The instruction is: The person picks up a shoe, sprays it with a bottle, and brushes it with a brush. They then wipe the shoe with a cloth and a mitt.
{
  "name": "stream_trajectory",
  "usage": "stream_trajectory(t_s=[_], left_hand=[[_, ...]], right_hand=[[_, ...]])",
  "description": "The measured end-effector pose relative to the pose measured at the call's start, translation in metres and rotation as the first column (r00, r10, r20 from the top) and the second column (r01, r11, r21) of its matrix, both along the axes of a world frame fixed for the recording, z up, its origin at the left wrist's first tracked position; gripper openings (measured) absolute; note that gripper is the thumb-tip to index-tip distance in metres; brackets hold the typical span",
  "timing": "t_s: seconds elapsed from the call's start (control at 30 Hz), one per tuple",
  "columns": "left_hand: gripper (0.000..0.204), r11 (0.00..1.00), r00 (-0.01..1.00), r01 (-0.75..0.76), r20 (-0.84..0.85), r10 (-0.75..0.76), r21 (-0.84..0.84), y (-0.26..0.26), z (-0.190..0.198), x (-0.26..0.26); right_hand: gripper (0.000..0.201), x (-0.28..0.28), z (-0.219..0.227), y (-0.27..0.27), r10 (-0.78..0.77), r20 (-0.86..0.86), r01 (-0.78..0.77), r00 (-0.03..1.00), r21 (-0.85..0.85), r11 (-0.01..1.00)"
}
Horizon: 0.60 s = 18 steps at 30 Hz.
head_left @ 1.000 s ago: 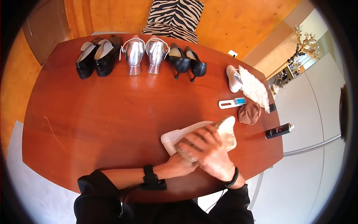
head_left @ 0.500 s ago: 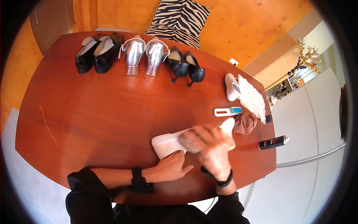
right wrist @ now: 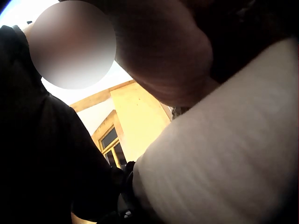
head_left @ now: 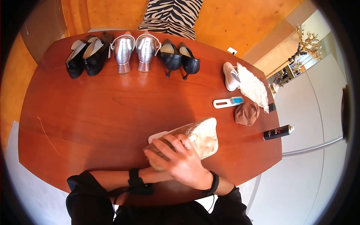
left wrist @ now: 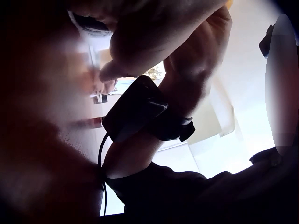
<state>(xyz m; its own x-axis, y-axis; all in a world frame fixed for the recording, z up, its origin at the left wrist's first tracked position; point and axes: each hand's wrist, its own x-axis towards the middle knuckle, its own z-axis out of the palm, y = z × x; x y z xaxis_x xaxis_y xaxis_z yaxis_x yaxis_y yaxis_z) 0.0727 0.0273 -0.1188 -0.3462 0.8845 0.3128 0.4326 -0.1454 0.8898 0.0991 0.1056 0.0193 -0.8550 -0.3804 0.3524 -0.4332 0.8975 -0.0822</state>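
Observation:
A pale shoe lies near the table's front edge in the head view, mostly covered by a tan, shiny soft piece with a brown side. My right hand lies over this piece, fingers bent round its brown side. Of my left hand, only the part by the wrist shows; its fingers are hidden beneath the right hand and the piece. Both wrist views are dark and filled with skin and sleeves, and show no clear grip.
Black loafers, silver heels and black heels line the far edge. At right are a pale shoe, fluffy white cloth, blue-bristled brush, brown cloth and black spray can.
The tan piece and my right hand have moved left, over the shoe and my left hand. More of the shoe and left hand is covered than half a second ago.

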Motion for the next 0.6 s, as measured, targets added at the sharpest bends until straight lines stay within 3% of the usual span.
stream_trajectory(t_s=[0.07, 0.13, 0.2, 0.23, 0.37, 0.57, 0.6], left_hand=[[0.039, 1.0, 0.999, -0.014, 0.045, 0.015, -0.011, -0.001, 0.01, -0.003], [0.039, 0.999, 0.997, -0.032, 0.07, 0.033, -0.015, -0.003, 0.022, -0.005], [0.049, 0.968, 0.988, -0.144, 0.03, 0.154, -0.206, -0.005, 0.047, -0.006], [0.049, 0.869, 0.986, -0.062, 0.106, 0.131, -0.491, -0.007, 0.078, -0.013], [0.06, 0.889, 0.993, -0.08, 0.044, 0.112, -0.45, -0.009, 0.073, -0.012], [0.059, 0.901, 0.991, -0.129, -0.011, 0.137, -0.414, -0.008, 0.072, -0.011], [0.05, 0.885, 0.991, -0.1, 0.035, 0.13, -0.455, -0.008, 0.076, -0.012]], right_hand=[[0.043, -0.001, 0.007, 0.012, 0.025, 0.023, -0.025, 0.999, -0.032, 0.999], [0.047, -0.001, 0.015, 0.03, -0.052, 0.052, 0.05, 0.997, 0.027, 0.998], [0.044, -0.005, 0.022, 0.048, -0.119, 0.064, 0.119, 0.991, 0.008, 0.993], [0.045, -0.006, 0.025, 0.058, -0.147, 0.099, 0.147, 0.984, 0.007, 0.989], [0.046, -0.005, 0.034, 0.081, -0.26, 0.153, 0.262, 0.954, 0.004, 0.965], [0.045, -0.007, 0.034, 0.077, -0.24, 0.143, 0.238, 0.96, 0.029, 0.971], [0.044, -0.008, 0.034, 0.07, -0.213, 0.128, 0.208, 0.969, 0.054, 0.977]])
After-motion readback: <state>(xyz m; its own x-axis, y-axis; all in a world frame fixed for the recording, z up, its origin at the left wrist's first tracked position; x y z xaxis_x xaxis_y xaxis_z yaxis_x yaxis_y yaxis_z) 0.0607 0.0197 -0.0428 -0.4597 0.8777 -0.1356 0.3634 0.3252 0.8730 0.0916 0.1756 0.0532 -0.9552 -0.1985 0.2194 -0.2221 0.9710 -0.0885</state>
